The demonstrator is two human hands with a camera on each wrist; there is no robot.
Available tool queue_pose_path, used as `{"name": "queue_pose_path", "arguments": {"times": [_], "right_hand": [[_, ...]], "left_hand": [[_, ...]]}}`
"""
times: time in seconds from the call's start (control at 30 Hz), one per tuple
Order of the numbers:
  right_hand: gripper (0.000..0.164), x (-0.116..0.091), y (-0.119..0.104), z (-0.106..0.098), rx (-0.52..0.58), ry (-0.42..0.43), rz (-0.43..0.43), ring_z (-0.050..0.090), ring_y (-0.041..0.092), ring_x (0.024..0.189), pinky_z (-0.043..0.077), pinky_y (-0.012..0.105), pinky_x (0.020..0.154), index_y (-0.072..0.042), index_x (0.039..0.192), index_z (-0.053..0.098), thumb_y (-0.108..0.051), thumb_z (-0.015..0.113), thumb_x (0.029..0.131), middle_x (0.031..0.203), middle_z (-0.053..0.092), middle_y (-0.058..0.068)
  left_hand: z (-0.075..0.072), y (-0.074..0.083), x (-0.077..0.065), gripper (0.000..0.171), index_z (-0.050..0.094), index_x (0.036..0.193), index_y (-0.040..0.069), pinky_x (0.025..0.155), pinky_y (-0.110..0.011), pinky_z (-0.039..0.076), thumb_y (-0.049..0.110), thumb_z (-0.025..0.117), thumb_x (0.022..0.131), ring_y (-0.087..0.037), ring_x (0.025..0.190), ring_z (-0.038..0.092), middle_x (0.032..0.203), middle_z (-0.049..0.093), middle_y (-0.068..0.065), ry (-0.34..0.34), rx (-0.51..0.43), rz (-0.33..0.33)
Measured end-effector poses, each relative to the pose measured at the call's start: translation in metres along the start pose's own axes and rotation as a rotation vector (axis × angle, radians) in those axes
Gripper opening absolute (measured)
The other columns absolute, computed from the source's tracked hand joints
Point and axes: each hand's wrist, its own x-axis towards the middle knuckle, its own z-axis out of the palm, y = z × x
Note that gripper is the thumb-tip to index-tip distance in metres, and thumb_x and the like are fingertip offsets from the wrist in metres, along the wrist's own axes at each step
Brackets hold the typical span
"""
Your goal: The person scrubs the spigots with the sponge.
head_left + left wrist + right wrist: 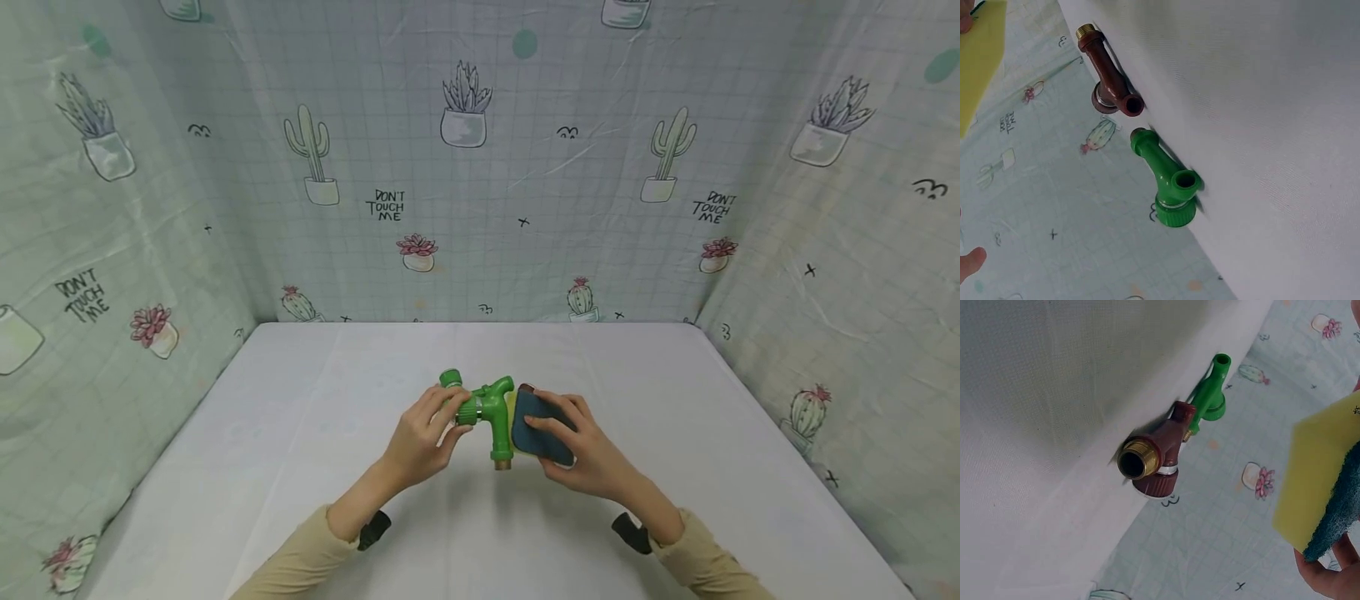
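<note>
My left hand (426, 435) grips the round green handle of a green tap (498, 421), whose brass threaded end points down. My right hand (588, 450) holds a sponge (546, 433) with a dark blue-green scouring face and a yellow side. The yellow side is right against the tap's body in the head view. Fingers (1322, 575) of the right hand curl around the sponge's lower edge in the right wrist view. In the left wrist view, the sponge's yellow part (982, 56) enters at the upper left; the held tap is outside both wrist views.
On the white table (360, 367) lie a second green tap (1160, 165) and a brown tap (1110, 75) with a brass threaded end. In the head view they are partly hidden behind the hands and sponge. A cactus-print cloth (525, 183) walls the table's back and sides.
</note>
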Motion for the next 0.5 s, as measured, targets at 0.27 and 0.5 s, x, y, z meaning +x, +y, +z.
{"name": "queue_pose_path", "arguments": {"times": [0.27,0.5], "right_hand": [[0.047,0.003,-0.003,-0.005,0.084,0.014,0.005,0.032,0.020,0.113,0.049,0.038,0.079,-0.022,0.120,0.052,-0.024,0.067,0.076,0.136,0.035,0.012],[0.060,0.009,-0.011,-0.004,0.142,0.032,-0.015,0.032,0.020,0.113,0.049,0.039,0.081,-0.021,0.121,0.051,-0.012,0.074,0.066,0.137,0.034,0.011]], "left_hand": [[-0.002,-0.001,-0.004,0.040,0.053,0.110,-0.008,0.084,-0.030,0.051,0.020,0.064,0.082,-0.023,0.100,0.057,0.109,0.055,-0.015,-0.098,-0.051,-0.056],[0.003,0.004,-0.007,0.060,0.047,0.122,0.001,0.080,-0.023,0.052,0.010,0.075,0.069,-0.019,0.098,0.059,0.108,0.057,-0.009,-0.160,-0.090,-0.121]]}}
